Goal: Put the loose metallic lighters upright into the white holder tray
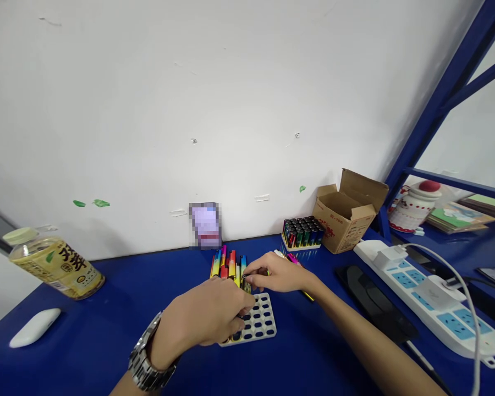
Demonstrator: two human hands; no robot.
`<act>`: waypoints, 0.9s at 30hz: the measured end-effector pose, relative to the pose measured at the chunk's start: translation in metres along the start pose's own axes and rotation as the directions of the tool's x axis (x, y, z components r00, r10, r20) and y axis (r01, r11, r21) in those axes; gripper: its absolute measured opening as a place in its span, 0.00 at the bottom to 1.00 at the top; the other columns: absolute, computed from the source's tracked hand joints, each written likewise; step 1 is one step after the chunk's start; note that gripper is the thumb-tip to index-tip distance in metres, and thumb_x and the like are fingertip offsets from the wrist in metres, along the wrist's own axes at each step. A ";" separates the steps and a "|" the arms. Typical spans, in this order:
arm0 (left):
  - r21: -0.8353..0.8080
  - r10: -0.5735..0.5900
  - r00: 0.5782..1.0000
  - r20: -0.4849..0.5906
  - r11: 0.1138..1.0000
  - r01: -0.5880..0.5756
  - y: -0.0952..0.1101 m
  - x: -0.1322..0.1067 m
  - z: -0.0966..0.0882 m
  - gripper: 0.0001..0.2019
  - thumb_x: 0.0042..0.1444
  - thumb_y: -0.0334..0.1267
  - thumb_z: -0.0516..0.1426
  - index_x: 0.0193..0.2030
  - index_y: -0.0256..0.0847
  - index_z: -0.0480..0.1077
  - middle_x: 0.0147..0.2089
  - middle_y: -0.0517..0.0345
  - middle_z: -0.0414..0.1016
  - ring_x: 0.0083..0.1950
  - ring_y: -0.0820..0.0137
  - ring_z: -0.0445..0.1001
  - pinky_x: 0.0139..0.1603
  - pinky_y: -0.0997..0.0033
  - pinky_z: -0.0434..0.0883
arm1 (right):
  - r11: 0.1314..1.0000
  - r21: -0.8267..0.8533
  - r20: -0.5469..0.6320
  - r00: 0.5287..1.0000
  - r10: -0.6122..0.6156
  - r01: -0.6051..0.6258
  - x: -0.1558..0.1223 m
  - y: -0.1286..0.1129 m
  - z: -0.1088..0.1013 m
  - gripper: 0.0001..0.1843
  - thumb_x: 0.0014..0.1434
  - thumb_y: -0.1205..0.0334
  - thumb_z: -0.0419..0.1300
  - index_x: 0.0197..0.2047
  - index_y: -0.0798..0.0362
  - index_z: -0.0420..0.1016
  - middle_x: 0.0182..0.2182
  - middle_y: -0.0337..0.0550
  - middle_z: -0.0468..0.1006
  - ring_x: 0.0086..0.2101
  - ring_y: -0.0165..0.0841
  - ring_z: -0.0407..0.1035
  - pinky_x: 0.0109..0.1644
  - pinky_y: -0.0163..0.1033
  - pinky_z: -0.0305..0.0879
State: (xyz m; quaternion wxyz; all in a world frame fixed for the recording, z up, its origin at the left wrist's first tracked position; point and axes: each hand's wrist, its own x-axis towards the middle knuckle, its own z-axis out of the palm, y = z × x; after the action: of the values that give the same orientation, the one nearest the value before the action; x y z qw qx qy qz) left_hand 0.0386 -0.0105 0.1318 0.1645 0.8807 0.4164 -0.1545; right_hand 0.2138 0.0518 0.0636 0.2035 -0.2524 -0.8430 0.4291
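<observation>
A white tray with rows of oval holes (260,318) lies on the blue table. My left hand (208,311), with a metal watch on its wrist, is over the tray's left part, its fingers curled; what they hold is hidden. My right hand (278,272) reaches in from the right at the tray's far edge, thumb and finger pinching a lighter (246,284) with a dark top. Several colourful lighters (231,265) stand upright behind my left hand, their lower ends covered by it. More loose lighters (307,295) lie beside and behind my right hand.
Behind on the right stand a filled tray of lighters (303,234) and an open cardboard box (342,220). A black phone (375,302) and a power strip (429,300) lie right. A drink bottle (60,264) and white mouse (35,327) are left; a phone (206,225) leans on the wall.
</observation>
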 end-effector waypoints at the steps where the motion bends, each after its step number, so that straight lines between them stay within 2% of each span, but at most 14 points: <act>1: 0.006 -0.005 1.000 0.027 1.000 0.005 0.000 0.001 0.001 0.06 0.49 0.28 0.52 0.25 0.42 0.61 0.24 0.61 0.68 0.26 0.68 0.67 0.26 0.70 0.54 | 1.000 -0.001 0.004 1.000 -0.009 0.009 0.000 0.000 0.000 0.15 0.59 0.63 0.51 0.35 0.57 0.79 0.23 0.39 0.74 0.25 0.29 0.69 0.28 0.30 0.61; 4: 0.027 -0.040 0.997 0.070 0.999 0.038 0.002 0.003 0.002 0.07 0.46 0.27 0.54 0.29 0.43 0.63 0.24 0.61 0.68 0.27 0.67 0.68 0.25 0.71 0.53 | 0.999 -0.013 0.017 0.999 -0.039 0.039 0.000 0.000 0.001 0.15 0.59 0.64 0.50 0.33 0.56 0.78 0.21 0.37 0.72 0.24 0.28 0.66 0.27 0.30 0.59; 7: -0.024 -0.036 0.999 0.015 0.999 0.036 -0.001 0.000 -0.001 0.04 0.50 0.37 0.57 0.32 0.43 0.65 0.29 0.58 0.71 0.31 0.65 0.69 0.26 0.71 0.55 | 0.998 -0.044 0.008 0.999 -0.049 0.050 0.000 0.003 0.000 0.15 0.59 0.65 0.50 0.33 0.56 0.78 0.20 0.36 0.69 0.24 0.27 0.64 0.27 0.29 0.57; 9: -0.085 -0.025 0.999 -0.022 0.996 0.023 -0.008 -0.002 -0.004 0.08 0.55 0.44 0.53 0.34 0.43 0.65 0.31 0.57 0.72 0.31 0.66 0.69 0.27 0.71 0.56 | 0.998 -0.051 0.009 0.999 -0.040 0.040 0.000 0.004 -0.001 0.14 0.59 0.65 0.50 0.33 0.56 0.77 0.20 0.36 0.69 0.24 0.27 0.64 0.28 0.29 0.57; 12: -0.140 -0.055 0.995 -0.088 0.989 0.043 -0.032 0.000 -0.007 0.13 0.61 0.43 0.44 0.36 0.43 0.66 0.29 0.57 0.71 0.28 0.67 0.68 0.27 0.70 0.56 | 0.999 -0.038 0.051 0.998 -0.025 0.027 0.001 0.004 0.000 0.14 0.59 0.63 0.51 0.34 0.58 0.77 0.21 0.36 0.69 0.24 0.26 0.64 0.28 0.30 0.56; 14: -0.145 -0.164 0.977 -0.138 0.979 0.144 -0.054 0.009 -0.004 0.15 0.62 0.41 0.41 0.34 0.42 0.66 0.28 0.55 0.72 0.27 0.66 0.68 0.27 0.69 0.57 | 0.997 -0.079 0.106 0.994 -0.009 0.017 0.001 0.002 0.001 0.16 0.61 0.59 0.52 0.31 0.59 0.77 0.19 0.35 0.67 0.21 0.24 0.59 0.28 0.30 0.54; 16: -0.100 -0.293 0.942 -0.163 0.955 0.279 -0.077 0.021 0.003 0.13 0.60 0.39 0.43 0.33 0.41 0.66 0.31 0.49 0.74 0.31 0.62 0.71 0.29 0.68 0.59 | 0.992 -0.124 0.128 0.991 0.027 -0.011 0.002 0.001 0.001 0.20 0.62 0.54 0.52 0.29 0.59 0.76 0.17 0.34 0.64 0.20 0.23 0.55 0.27 0.30 0.52; 18: -0.116 -0.420 0.898 -0.132 0.906 0.407 -0.096 0.033 0.011 0.11 0.58 0.39 0.46 0.33 0.40 0.67 0.35 0.44 0.76 0.33 0.60 0.73 0.29 0.67 0.61 | 0.985 -0.140 0.064 0.992 0.106 -0.097 0.004 0.004 0.001 0.26 0.64 0.49 0.48 0.29 0.59 0.75 0.17 0.35 0.66 0.19 0.24 0.57 0.27 0.31 0.53; 21: -0.136 -0.458 0.881 -0.115 0.886 0.443 -0.112 0.048 0.023 0.11 0.57 0.41 0.48 0.32 0.39 0.68 0.36 0.43 0.77 0.34 0.59 0.75 0.30 0.68 0.63 | 0.934 -0.238 -0.164 0.959 0.232 -0.266 0.012 0.014 0.002 0.31 0.67 0.49 0.39 0.28 0.57 0.74 0.21 0.41 0.73 0.23 0.29 0.65 0.30 0.34 0.55; 24: -0.166 -0.458 0.878 -0.138 0.885 0.436 -0.119 0.058 0.032 0.13 0.57 0.45 0.48 0.32 0.40 0.67 0.37 0.43 0.78 0.35 0.59 0.76 0.30 0.69 0.63 | 0.775 -0.462 -0.331 0.894 0.301 -0.432 0.027 0.022 0.008 0.22 0.64 0.54 0.46 0.29 0.55 0.75 0.26 0.48 0.77 0.30 0.36 0.70 0.33 0.37 0.55; 27: -0.204 -0.459 0.872 -0.174 0.882 0.424 -0.123 0.065 0.038 0.13 0.56 0.47 0.49 0.31 0.40 0.66 0.37 0.42 0.78 0.35 0.59 0.75 0.29 0.69 0.62 | 0.603 -0.548 -0.392 0.814 0.427 -0.580 0.043 0.025 0.018 0.15 0.58 0.55 0.53 0.33 0.56 0.76 0.34 0.56 0.79 0.41 0.46 0.71 0.37 0.40 0.58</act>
State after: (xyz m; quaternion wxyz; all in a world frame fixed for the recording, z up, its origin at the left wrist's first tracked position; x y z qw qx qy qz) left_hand -0.0239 0.0921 0.0514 0.1483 0.7574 0.6333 -0.0573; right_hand 0.1757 0.0788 0.0386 0.0659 -0.5809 -0.8022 0.1210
